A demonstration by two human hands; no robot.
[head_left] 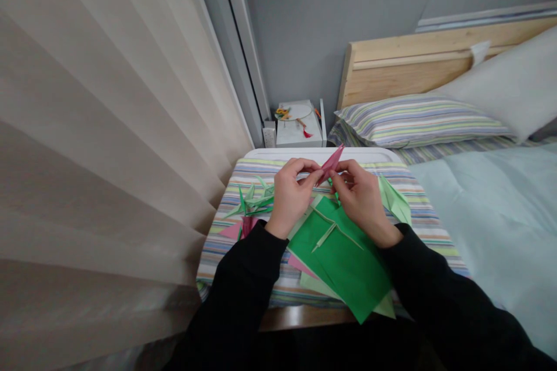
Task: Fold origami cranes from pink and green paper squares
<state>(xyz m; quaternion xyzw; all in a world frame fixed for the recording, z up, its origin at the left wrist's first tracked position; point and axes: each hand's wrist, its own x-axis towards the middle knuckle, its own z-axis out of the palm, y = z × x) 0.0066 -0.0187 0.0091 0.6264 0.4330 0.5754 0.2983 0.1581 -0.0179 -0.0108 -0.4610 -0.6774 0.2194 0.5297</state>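
Nearest, the green sheets (348, 266) are lying on the striped cloth over the desk (278, 295). Just beyond the sheets, left hand (296, 191) and right hand (359, 194) are holding the pink folded paper (331, 166), fingers of both pinching it. Left of the sheets, green folded pieces (256, 200) are resting; farther beyond, a white stand (300, 127) is standing.

pleated curtain (130, 98) at left – striped pillow (426, 122), wooden headboard (400, 72), grey wall (313, 17) behind
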